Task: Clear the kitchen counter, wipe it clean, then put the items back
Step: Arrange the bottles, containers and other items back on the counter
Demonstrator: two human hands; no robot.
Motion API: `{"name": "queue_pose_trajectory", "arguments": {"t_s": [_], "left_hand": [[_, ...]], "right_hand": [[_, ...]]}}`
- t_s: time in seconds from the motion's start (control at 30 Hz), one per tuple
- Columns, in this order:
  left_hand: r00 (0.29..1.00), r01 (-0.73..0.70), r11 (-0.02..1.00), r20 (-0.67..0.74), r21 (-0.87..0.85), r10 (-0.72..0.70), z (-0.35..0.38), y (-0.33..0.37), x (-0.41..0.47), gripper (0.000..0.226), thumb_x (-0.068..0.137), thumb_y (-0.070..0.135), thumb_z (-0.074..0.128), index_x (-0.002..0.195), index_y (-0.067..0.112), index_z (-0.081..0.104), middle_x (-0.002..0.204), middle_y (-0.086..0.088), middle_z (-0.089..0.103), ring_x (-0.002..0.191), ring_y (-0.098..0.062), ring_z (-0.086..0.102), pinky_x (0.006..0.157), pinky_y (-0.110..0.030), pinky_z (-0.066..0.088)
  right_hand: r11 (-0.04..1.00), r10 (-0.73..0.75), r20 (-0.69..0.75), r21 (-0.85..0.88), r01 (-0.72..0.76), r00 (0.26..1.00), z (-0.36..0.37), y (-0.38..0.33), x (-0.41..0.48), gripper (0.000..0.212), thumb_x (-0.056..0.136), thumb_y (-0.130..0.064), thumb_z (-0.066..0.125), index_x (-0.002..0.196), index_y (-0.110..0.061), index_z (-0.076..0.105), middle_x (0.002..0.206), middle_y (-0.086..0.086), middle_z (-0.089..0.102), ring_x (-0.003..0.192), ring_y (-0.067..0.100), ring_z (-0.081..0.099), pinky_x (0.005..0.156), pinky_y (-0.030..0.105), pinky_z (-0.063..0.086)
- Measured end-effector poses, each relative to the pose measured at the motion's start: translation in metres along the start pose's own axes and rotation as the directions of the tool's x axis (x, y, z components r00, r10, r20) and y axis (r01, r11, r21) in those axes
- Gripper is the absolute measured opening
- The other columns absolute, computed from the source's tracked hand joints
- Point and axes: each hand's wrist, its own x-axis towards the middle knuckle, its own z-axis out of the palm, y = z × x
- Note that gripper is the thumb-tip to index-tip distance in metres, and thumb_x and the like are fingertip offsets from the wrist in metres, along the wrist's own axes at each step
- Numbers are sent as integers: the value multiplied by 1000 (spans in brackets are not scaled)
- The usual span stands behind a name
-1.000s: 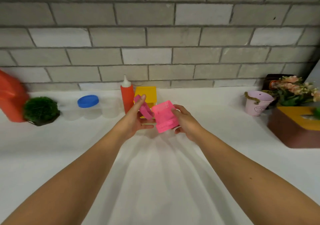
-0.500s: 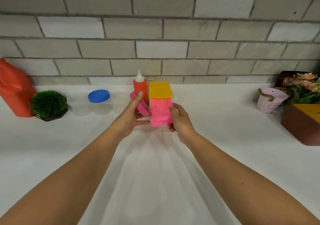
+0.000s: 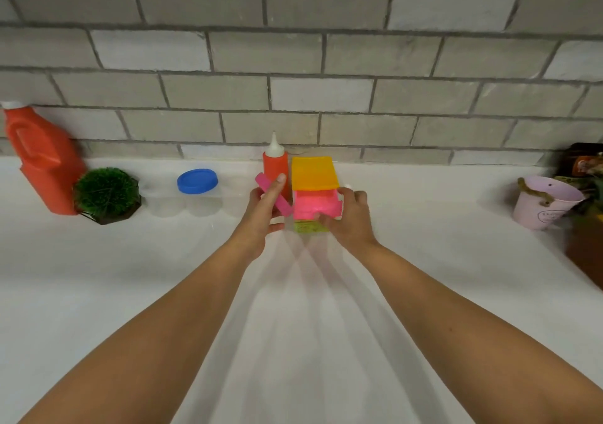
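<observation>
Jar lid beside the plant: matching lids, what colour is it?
The jar lid is blue, shown in head view.

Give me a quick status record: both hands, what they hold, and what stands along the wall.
left hand: grips a flat pink lid, tilted
right hand: grips pink plastic box
just behind box: yellow container, orange squeeze bottle
wall, left side: orange jug, green plant ball, blue-lidded clear jar
far right: pink pot
counter: white

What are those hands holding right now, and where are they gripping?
The left hand pinches a flat pink piece around its middle; the right hand grips a pink box by its right side.
</observation>
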Motion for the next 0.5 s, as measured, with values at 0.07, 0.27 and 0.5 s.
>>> {"name": "queue_pose_trajectory", "arguments": {"t_s": [0.07, 0.27, 0.5], "left_hand": [[999, 8, 1000, -33, 17, -7, -3, -3, 2, 70, 87, 58, 44, 141, 18, 26, 121, -3, 52, 106, -21, 54, 89, -38, 43], [995, 51, 993, -90, 104, -42, -22, -18, 1, 76, 82, 66, 42, 140, 18, 30, 130, -11, 51, 109, -23, 53, 90, -38, 46], [984, 74, 974, -175, 213, -36, -40, -25, 0, 76, 83, 63, 45, 145, 24, 24, 134, -6, 46, 113, -22, 51, 85, -34, 46]], "right_hand": [[994, -60, -69, -97, 53, 996, -2, 1, 7, 67, 77, -30, 75, 131, -8, 43, 130, 13, 40, 118, 28, 43, 95, 31, 39], [971, -185, -1, -153, 183, 983, -4, 3, 24, 59, 79, -28, 73, 129, -13, 44, 126, 10, 44, 116, 27, 46, 91, 35, 44], [963, -221, 40, -146, 225, 974, 7, -1, 34, 38, 83, -21, 69, 118, -9, 59, 119, 13, 42, 104, 29, 53, 94, 34, 46]]}}
